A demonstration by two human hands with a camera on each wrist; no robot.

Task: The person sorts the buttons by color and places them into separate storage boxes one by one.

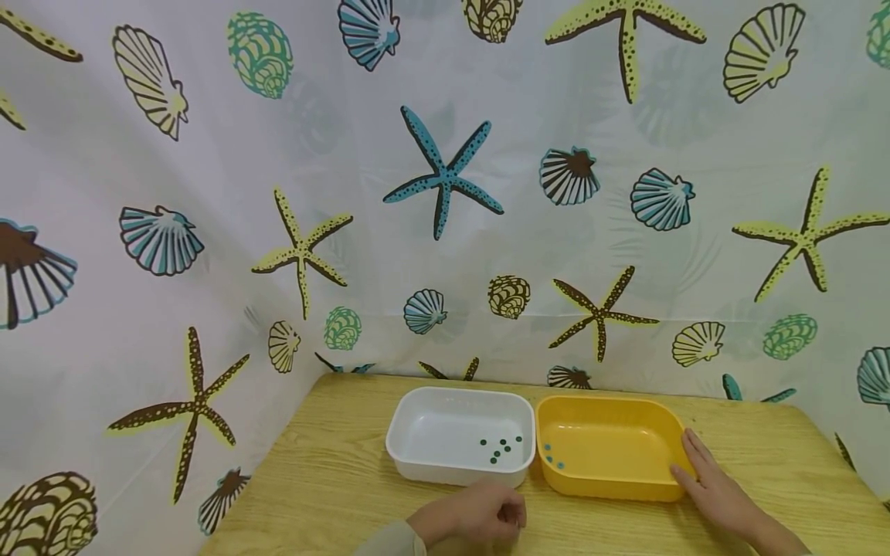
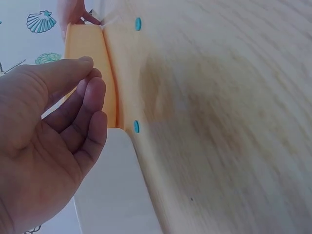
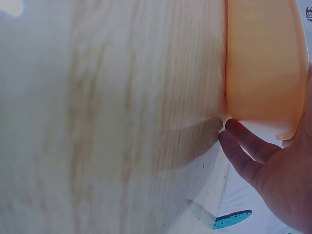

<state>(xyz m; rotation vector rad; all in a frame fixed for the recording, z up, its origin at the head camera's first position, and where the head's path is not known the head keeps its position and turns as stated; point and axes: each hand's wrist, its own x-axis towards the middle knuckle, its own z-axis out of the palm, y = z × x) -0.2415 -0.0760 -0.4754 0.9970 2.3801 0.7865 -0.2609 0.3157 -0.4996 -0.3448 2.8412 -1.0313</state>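
Observation:
My left hand [image 1: 480, 513] hovers at the near side of the white tub [image 1: 410, 471]. Its fingers are curled, with thumb and index fingertips together; no object shows between them in the left wrist view. Two teal discs lie apart on the wooden table there, an upper disc [image 2: 138, 23] and a lower disc [image 2: 136, 126]. At the right end of the yellow tub [image 1: 612, 488], my right hand [image 1: 723, 490] rests with fairly straight fingers along the outer wall and its thumb by the near corner rim.
Several dark green discs [image 1: 497, 453] lie inside the white tub, toward its right. Three blue discs [image 1: 549, 459] sit at the yellow tub's left end. Both tubs stand side by side on the wooden table [image 1: 334, 455]. A curtain [image 1: 445, 255] with shells and starfish hangs behind.

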